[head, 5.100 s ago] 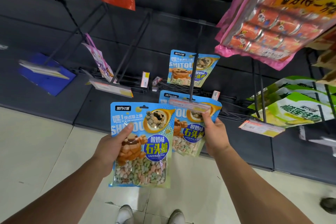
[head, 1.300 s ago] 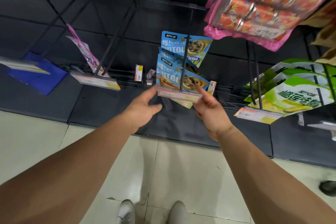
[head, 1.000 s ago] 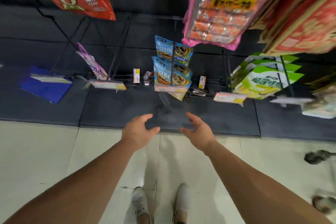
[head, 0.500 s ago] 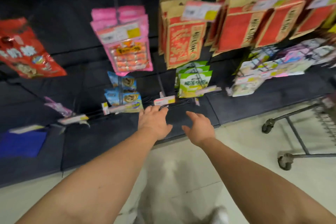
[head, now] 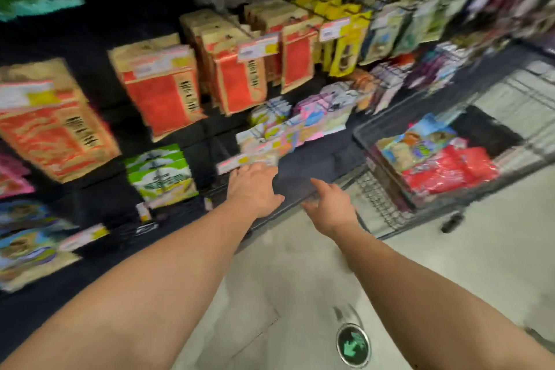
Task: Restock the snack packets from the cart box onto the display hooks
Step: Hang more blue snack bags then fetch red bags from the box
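**Grip empty, both hands: reach toward the cart**

Grip status: left hand (head: 255,189) spread, fingers straight, holding nothing; right hand (head: 329,207) likewise loose and empty, fingers slightly apart. Both are stretched forward over the floor (head: 300,279), in front of the dark base of the display rack (head: 306,165). Judged position: between fetches, hands freed so they can take the next packets.

Item 1. Wire cart (head: 390,213), right of the hands, near the rack. Its basket holds the stock: blue snack packets (head: 420,141) lying flat on top, red packets (head: 450,168) beside and below them. Whether a box encloses them cannot be told; the view is smeared by motion.

Item 2. Display hooks, stocked: red-and-kraft pouches (head: 162,93) in upper rows, green-and-white packets (head: 162,171) on a lower hook, pastel packets (head: 300,126) just above the left hand. Each row hangs face out behind a price tag (head: 258,46), presumably so the shopper reads both at once.

Item 3. Blue packets of the cart's kind (head: 27,243), far left, low, probably already on their hook.

Item 4. Green arrow floor marker (head: 353,347), bottom centre.

Next call, as judged: right hand to the blue packets in the basket.
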A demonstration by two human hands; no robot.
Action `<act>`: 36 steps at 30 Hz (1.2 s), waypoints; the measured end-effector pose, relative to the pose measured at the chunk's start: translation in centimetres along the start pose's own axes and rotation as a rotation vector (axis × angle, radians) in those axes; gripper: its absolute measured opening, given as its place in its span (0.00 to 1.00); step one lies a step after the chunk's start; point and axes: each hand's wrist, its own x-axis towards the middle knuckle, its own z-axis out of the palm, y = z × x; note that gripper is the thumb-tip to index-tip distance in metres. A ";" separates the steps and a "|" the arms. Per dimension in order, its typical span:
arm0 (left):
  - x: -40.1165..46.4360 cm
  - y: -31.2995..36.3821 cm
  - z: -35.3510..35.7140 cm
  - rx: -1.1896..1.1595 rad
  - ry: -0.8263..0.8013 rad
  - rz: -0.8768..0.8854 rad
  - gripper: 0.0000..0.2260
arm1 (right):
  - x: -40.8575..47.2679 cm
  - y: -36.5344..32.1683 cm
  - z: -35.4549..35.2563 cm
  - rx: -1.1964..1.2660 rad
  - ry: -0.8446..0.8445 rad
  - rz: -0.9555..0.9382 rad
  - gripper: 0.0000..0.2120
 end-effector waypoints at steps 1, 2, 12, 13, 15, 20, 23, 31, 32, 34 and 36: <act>1.4 1.8 0.1 -0.004 -0.006 0.028 0.31 | 0.5 1.7 -1.0 0.008 0.011 0.026 0.28; 2.8 3.5 0.2 -0.009 -0.011 0.056 0.31 | 1.1 3.4 -1.9 0.016 0.020 0.056 0.28; 20.8 18.6 1.8 -0.055 -0.069 0.346 0.34 | 11.3 18.2 -11.0 0.099 0.141 0.415 0.30; 22.7 19.8 1.7 -0.065 -0.084 0.363 0.34 | 12.7 19.3 -12.0 0.115 0.145 0.447 0.30; 26.2 21.8 1.3 -0.062 -0.102 0.395 0.34 | 15.3 21.2 -13.7 0.143 0.160 0.508 0.30; 33.2 24.6 0.9 -0.070 -0.108 0.408 0.33 | 20.8 24.4 -15.9 0.293 0.175 0.597 0.31; 36.4 25.6 1.6 -0.063 -0.138 0.379 0.36 | 24.1 26.6 -16.3 0.402 0.165 0.654 0.29; 42.8 29.5 6.1 -0.090 -0.189 0.251 0.37 | 33.3 36.4 -16.2 0.612 0.206 0.765 0.31; 43.4 30.3 6.8 -0.098 -0.193 0.230 0.37 | 34.5 37.8 -16.3 0.651 0.214 0.785 0.32; 44.7 32.0 8.1 -0.114 -0.218 0.167 0.37 | 37.0 40.7 -16.7 0.687 0.230 0.818 0.32; 46.2 34.2 9.2 -0.123 -0.251 0.118 0.38 | 39.3 43.5 -17.1 0.705 0.238 0.845 0.30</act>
